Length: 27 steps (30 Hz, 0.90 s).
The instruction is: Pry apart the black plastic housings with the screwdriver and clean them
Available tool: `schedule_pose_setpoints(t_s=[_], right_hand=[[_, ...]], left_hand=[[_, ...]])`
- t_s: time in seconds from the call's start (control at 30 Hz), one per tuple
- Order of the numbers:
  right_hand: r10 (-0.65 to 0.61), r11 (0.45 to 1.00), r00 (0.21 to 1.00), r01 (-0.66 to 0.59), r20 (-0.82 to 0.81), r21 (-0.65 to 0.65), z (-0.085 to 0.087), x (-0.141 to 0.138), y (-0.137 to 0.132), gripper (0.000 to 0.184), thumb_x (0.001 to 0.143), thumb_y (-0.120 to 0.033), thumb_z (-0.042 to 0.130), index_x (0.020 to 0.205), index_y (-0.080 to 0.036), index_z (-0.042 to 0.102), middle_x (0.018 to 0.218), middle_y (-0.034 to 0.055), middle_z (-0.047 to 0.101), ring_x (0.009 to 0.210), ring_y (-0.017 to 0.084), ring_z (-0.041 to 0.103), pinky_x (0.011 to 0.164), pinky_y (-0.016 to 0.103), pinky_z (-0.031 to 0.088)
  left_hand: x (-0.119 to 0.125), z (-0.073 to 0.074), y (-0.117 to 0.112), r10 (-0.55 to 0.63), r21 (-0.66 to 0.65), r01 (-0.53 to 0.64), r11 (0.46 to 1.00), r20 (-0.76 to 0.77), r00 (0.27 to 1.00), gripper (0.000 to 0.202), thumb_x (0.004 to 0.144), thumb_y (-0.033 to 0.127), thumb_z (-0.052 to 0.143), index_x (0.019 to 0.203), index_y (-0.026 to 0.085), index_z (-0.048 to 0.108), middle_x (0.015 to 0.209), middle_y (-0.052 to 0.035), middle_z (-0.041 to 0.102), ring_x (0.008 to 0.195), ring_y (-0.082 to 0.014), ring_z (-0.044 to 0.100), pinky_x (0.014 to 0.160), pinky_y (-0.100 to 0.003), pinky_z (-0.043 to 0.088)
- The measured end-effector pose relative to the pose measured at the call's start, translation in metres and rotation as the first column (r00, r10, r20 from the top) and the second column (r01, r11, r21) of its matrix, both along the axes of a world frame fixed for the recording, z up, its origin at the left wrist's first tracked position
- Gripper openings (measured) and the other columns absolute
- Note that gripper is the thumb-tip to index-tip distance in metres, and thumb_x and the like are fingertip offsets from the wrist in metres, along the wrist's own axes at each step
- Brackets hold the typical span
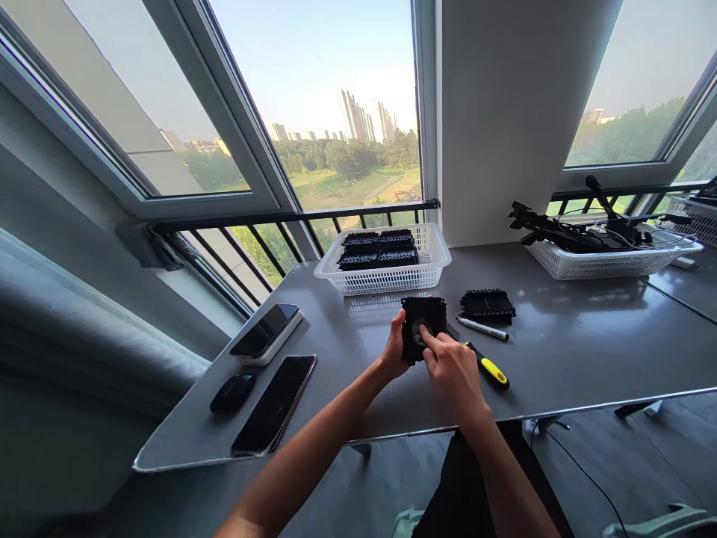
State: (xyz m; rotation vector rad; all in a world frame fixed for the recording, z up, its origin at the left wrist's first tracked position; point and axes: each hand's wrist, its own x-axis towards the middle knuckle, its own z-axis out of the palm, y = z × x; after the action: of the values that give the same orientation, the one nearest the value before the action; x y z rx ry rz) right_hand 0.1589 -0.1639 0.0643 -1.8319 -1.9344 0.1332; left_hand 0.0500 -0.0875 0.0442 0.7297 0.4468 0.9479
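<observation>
Though tilted, black plate [423,323] between hands [453,368]

Both hands hold a square black plastic part [423,323] upright above the grey table [560,359]: left hand [395,353] grips its left edge, right hand [452,368] presses its face; a yellow-handled black tool [486,366] lies just beside, a white mesh basket [386,278] behind

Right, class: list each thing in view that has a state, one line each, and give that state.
Black square part: held upright by both hands.
Left hand: gripping its edge.
Right hand: fingers pressing its face.
White basket: holding black parts.
Marker: capped, lying flat.
Phone: screen dark.
</observation>
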Motion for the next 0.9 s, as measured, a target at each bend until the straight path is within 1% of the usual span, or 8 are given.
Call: schedule_pose_setpoints(t_s=[0.07,0.17,0.27,0.4,0.5,0.7,0.8,0.9], right_hand=[[-0.024,1.0,0.999,0.024,-0.021,0.003,0.0,0.0,-0.001,0.043,0.096,-0.028,0.04,0.137,-0.034,0.05,0.091,0.0008,0.068,0.075,0.016,0.063,0.059,0.026,0.034],[-0.108,0.994,0.993,0.107,-0.054,-0.016,0.0,0.001,-0.002,0.042,0.096,-0.028,0.04,0.134,-0.038,0.053,0.091,-0.0007,0.069,0.076,0.016,0.064,0.059,0.026,0.034],[-0.156,0.987,0.987,0.154,-0.048,-0.044,0.0,-0.001,-0.003,0.042,0.096,-0.027,0.04,0.134,-0.037,0.053,0.093,0.0003,0.07,0.077,0.016,0.064,0.059,0.025,0.034],[-0.14,0.988,0.99,0.14,0.006,-0.068,0.002,-0.006,-0.005,0.044,0.096,-0.027,0.04,0.139,-0.032,0.049,0.093,0.0026,0.07,0.076,0.016,0.065,0.059,0.025,0.035],[-0.129,0.987,0.991,0.131,0.029,-0.09,0.004,-0.01,-0.008,0.044,0.097,-0.028,0.039,0.14,-0.03,0.047,0.091,0.0027,0.069,0.076,0.016,0.065,0.058,0.026,0.035],[-0.099,0.983,0.993,0.107,0.06,-0.147,0.006,-0.015,-0.011,0.043,0.096,-0.029,0.043,0.139,-0.032,0.049,0.093,0.0032,0.07,0.078,0.017,0.067,0.058,0.026,0.037],[-0.102,0.983,0.993,0.11,0.06,-0.146,0.007,-0.015,-0.011,0.042,0.096,-0.027,0.04,0.137,-0.03,0.051,0.093,0.0044,0.07,0.079,0.018,0.067,0.058,0.027,0.037],[-0.07,0.987,0.995,0.079,0.065,-0.142,0.008,-0.012,-0.012,0.041,0.096,-0.026,0.039,0.134,-0.029,0.054,0.09,0.0054,0.071,0.078,0.019,0.067,0.059,0.027,0.038]], left_hand=[[0.0,0.0,-0.001,0.004,-0.008,-0.004,1.0,-0.007,1.0,0.068,0.085,0.06,0.047,0.138,0.017,0.049,0.109,-0.0106,0.071,0.095,-0.0254,0.067,0.088,-0.037,0.05],[0.0,0.001,-0.002,0.008,-0.029,-0.008,1.0,-0.011,1.0,0.067,0.085,0.06,0.046,0.138,0.017,0.049,0.109,-0.0105,0.071,0.095,-0.0255,0.067,0.088,-0.037,0.05],[0.0,0.001,-0.002,0.004,-0.038,-0.004,0.999,-0.002,1.0,0.065,0.086,0.058,0.045,0.138,0.018,0.049,0.11,-0.01,0.07,0.095,-0.025,0.067,0.088,-0.037,0.05],[0.001,0.001,-0.001,0.002,-0.043,-0.001,0.999,0.019,1.0,0.063,0.087,0.057,0.043,0.137,0.019,0.049,0.112,-0.0096,0.07,0.095,-0.0239,0.067,0.088,-0.036,0.05],[0.001,0.001,0.0,0.002,-0.066,0.0,0.998,0.024,1.0,0.062,0.087,0.057,0.043,0.136,0.019,0.05,0.111,-0.0097,0.07,0.094,-0.0238,0.068,0.088,-0.036,0.05],[-0.002,0.0,0.003,0.044,-0.096,-0.042,0.995,0.02,0.999,0.063,0.086,0.057,0.045,0.133,0.016,0.054,0.107,-0.0103,0.071,0.095,-0.0253,0.068,0.089,-0.036,0.05],[-0.001,-0.001,0.002,0.04,-0.082,-0.041,0.996,-0.007,0.999,0.063,0.087,0.057,0.045,0.132,0.014,0.055,0.107,-0.0108,0.072,0.095,-0.0251,0.068,0.089,-0.035,0.05],[-0.001,0.0,0.002,0.035,-0.057,-0.035,0.998,-0.001,0.999,0.062,0.088,0.056,0.043,0.134,0.016,0.053,0.109,-0.0103,0.071,0.095,-0.0246,0.067,0.088,-0.035,0.05]])
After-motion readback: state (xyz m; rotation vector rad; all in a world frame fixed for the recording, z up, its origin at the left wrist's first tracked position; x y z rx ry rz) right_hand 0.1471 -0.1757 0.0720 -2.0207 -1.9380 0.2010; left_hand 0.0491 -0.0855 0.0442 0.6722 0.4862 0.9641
